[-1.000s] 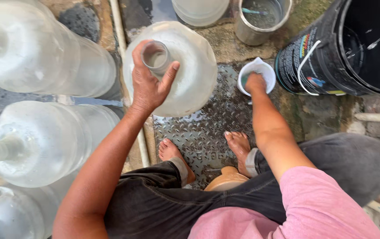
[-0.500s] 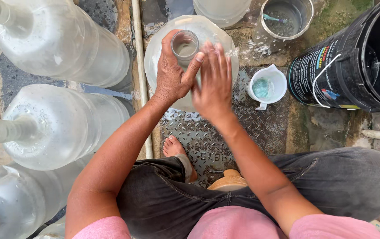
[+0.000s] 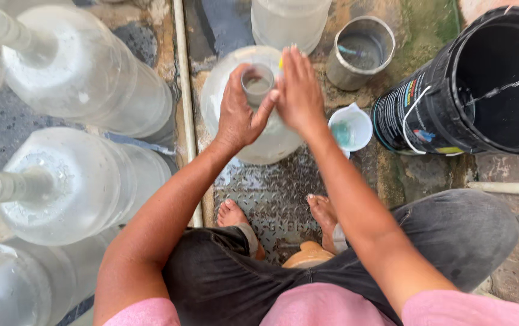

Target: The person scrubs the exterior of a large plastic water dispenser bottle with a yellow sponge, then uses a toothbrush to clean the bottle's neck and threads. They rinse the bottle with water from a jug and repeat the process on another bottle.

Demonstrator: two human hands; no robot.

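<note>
Fingers (image 3: 253, 118) of left hand (image 3: 235, 115) wrapped around neck of clear water jug (image 3: 253, 145), upright on metal floor plate (image 3: 271, 193) between bare feet. Right hand (image 3: 298, 90) now off small white cup (image 3: 351, 128), fingers straight, flat beside jug mouth, holding nothing. Black bucket (image 3: 416, 115) right, well apart.

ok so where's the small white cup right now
In the head view the small white cup stands on the ground right of centre, just right of the right hand, between the big clear water jug and the black bucket, below the grey metal can.
</note>
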